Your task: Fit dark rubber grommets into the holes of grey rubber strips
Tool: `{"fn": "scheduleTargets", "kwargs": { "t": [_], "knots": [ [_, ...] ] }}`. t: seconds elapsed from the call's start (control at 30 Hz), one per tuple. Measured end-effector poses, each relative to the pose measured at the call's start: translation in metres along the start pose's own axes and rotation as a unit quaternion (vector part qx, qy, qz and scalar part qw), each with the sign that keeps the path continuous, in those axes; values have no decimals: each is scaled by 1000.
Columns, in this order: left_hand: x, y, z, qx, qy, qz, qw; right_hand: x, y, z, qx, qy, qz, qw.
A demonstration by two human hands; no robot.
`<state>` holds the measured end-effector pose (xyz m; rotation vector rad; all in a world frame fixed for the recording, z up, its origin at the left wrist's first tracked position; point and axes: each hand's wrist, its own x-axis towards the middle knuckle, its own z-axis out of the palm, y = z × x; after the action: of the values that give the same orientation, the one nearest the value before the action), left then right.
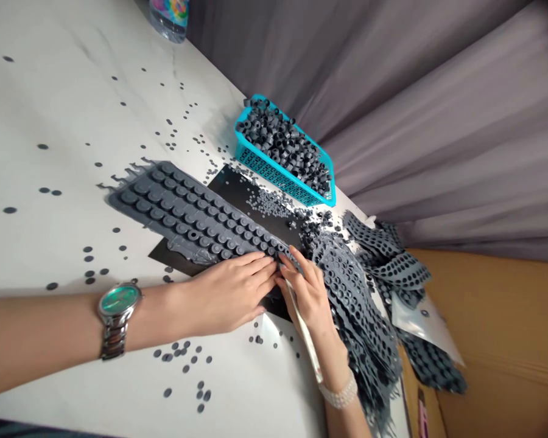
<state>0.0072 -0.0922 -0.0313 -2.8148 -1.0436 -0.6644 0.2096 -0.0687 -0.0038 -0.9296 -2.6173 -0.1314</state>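
A dark grey moulded rubber sheet [189, 210] with rows of round raised caps lies slantwise over a black mat [231, 182]. My left hand [237, 286], wearing a watch, rests on the sheet's near right end with its fingers stretched out and pressing down. Against those fingertips sits my right hand [308, 292], its fingers bent at the same end of the sheet. A slim white stick-like tool [301, 322] runs under its palm towards the wrist. The tool's tip is hidden by the fingers, so its kind is unclear.
Behind the sheet stands a blue basket [285, 164] filled with small grey rubber caps. A heap of perforated sheets [351, 298] lies right of my right hand. Small dark discs [182, 353] are scattered on the white table [73, 243]. A bottle [168, 21] stands at the back.
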Motion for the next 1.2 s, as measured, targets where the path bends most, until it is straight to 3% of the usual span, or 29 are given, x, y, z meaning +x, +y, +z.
{"fn": "scheduleTargets", "kwargs": {
  "t": [0.1,0.3,0.4,0.5,0.77,1.2],
  "knots": [
    [0,1,-2,-11,-9,-13,1000,-2,7,6,2,-9,6,1000],
    [2,-1,-7,-20,-15,-13,1000,-15,24,5,-29,68,202,977],
    [2,-1,-7,-16,-6,-9,1000,-19,25,-2,-27,58,236,970],
    [2,-1,-5,-13,0,-9,1000,-12,18,-7,-26,60,220,973],
    [0,1,0,-18,14,-17,1000,19,-1,0,3,10,62,998],
    [1,1,-1,-27,7,-19,999,22,4,6,13,-35,53,998]
  ]
}}
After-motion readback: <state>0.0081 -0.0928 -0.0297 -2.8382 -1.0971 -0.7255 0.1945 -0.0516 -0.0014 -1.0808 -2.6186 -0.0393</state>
